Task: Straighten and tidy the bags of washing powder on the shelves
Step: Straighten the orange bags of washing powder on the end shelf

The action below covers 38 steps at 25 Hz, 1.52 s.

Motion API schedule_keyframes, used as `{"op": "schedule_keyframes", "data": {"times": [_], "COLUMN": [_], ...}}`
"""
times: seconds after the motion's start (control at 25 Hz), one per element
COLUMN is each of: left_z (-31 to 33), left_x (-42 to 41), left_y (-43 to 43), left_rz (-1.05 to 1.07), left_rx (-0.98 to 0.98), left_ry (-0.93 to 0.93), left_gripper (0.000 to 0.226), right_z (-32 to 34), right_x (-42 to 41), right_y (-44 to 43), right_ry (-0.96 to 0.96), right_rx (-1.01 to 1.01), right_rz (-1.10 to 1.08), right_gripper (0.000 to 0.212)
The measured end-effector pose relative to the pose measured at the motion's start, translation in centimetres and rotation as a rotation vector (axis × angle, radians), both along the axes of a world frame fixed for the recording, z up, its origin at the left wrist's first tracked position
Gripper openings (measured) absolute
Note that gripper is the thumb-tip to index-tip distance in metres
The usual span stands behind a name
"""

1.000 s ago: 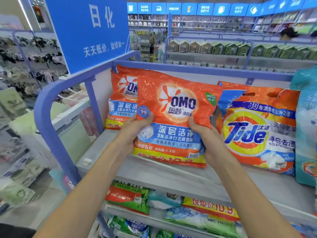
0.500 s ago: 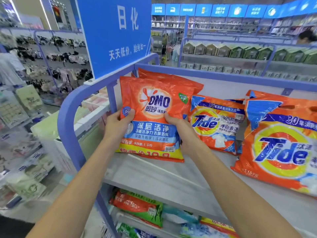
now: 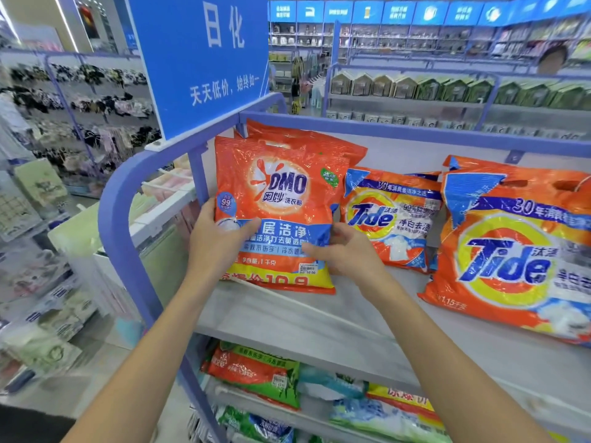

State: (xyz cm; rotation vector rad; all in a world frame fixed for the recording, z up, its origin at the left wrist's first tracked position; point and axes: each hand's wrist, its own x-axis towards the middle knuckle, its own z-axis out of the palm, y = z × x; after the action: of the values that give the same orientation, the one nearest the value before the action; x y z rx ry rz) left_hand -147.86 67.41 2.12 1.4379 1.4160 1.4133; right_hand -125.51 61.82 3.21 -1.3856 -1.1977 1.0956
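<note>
Front OMO bag [image 3: 281,193] upright on top shelf [image 3: 287,321], frame centre-left. Left hand [image 3: 217,241] grips its left edge, thumb across the front. Right hand [image 3: 348,251] pinches its right edge. Small Tide bag [image 3: 393,219] just right.

OMO bag [image 3: 281,199] was glossy, crinkled plastic film catching glare, smaller Tide bag [image 3: 393,219] and larger Tide bag [image 3: 511,257] had the same shiny, wrinkled plastic, shelf board [image 3: 319,321] looked matt and smooth, frame rail [image 3: 115,212] was smooth painted tubing, sign [image 3: 198,59] was flat, smooth, faintly sheened

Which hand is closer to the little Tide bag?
Right. The right hand sits just left of the small Tide bag; the left hand grips the OMO bag at its far side.
</note>
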Motion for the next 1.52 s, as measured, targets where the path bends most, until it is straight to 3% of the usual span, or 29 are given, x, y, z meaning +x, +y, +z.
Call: {"op": "schedule_keyframes", "data": {"times": [0.08,0.24,0.56,0.76,0.88,1.08,1.2,1.4,1.52], "left_z": [0.0,0.7,-0.9,-1.6,-1.6,-1.4,-0.8,-1.1,-1.3], "left_x": [0.7,0.8,4.6,10.9,15.8,23.7,27.8,30.8,31.8], "left_y": [-0.5,-0.1,-2.7,-5.7,-8.2,-10.4,-11.1,-11.2,-12.2], "left_rz": [-0.048,-0.089,0.122,0.008,-0.156,-0.468,-0.586,-0.511,-0.471], "left_rx": [0.022,0.075,0.201,0.288,0.313,0.019,-0.024,-0.003,0.042], "left_ry": [0.031,0.044,0.295,0.379,0.253,0.216,0.201,0.216,0.312], "left_gripper": [0.076,0.085,0.071,0.063,0.053,0.060,0.055,0.056,0.073], "right_z": [-0.9,-1.3,-1.7,-1.9,-2.1,-2.7,-3.1,-3.3,-2.4], "right_x": [-0.4,-1.8,1.7,9.0,13.7,19.9,22.1,23.2,22.9], "right_y": [-0.6,-0.7,-4.6,-11.2,-15.0,-18.7,-19.2,-19.8,-21.0], "right_ry": [-0.134,-0.104,-0.354,-0.543,-0.612,-0.771,-0.775,-0.734,-0.709], "right_rx": [0.092,0.180,0.116,0.151,0.147,0.030,-0.044,-0.030,-0.005], "right_rz": [-0.035,-0.133,-0.157,-0.344,-0.514,-0.723,-0.696,-0.586,-0.545], "right_gripper": [0.035,0.035,0.045,0.043,0.042,0.045,0.048,0.057,0.060]}}
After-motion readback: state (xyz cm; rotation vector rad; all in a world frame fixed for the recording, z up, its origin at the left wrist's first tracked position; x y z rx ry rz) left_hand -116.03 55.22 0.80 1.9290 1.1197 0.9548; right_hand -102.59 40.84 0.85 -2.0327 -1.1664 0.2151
